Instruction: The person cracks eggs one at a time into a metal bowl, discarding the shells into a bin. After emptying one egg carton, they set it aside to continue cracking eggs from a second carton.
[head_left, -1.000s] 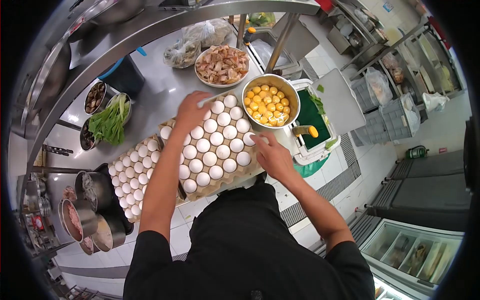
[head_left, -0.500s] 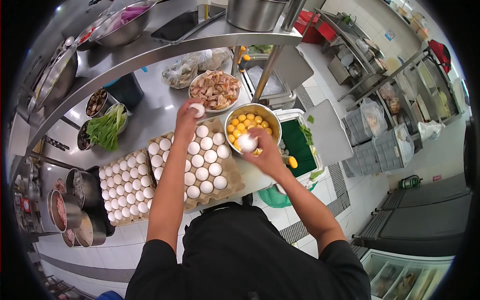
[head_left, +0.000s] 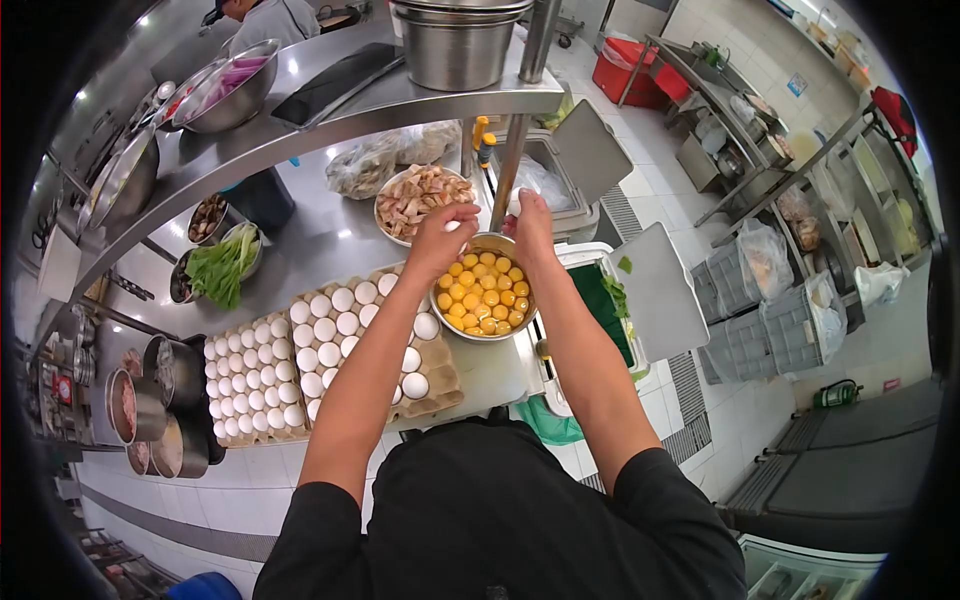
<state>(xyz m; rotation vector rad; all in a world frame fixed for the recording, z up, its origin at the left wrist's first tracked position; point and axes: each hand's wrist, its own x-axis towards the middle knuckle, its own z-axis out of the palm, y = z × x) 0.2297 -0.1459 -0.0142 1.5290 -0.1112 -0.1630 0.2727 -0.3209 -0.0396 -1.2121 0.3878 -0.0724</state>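
Observation:
A steel bowl (head_left: 533,322) with many cracked eggs, their yolks (head_left: 484,293) whole, stands in front of me. Over its back left rim, my left hand (head_left: 443,240) is closed around a white egg (head_left: 453,226), mostly hidden by the fingers. My right hand (head_left: 531,226) is at the back right rim, closed on another white egg (head_left: 515,207) that shows only in part. Left of the bowl, under my left forearm, lie cardboard egg trays (head_left: 440,385) with rows of white eggs (head_left: 343,299). Behind my left hand sits a bowl of chopped meat (head_left: 425,192).
A steel shelf (head_left: 330,112) with pots and bowls spans the back. Leafy greens (head_left: 222,268) lie in a bowl at left. To the right stands a green-lined bin (head_left: 600,310) with its lid (head_left: 655,290) open. Another person (head_left: 272,22) is beyond the shelf.
Both hands have moved to the back rim of the yolk bowl and closer together; the right hand rose from over the yolks. My view has shifted, showing a person behind the shelf.

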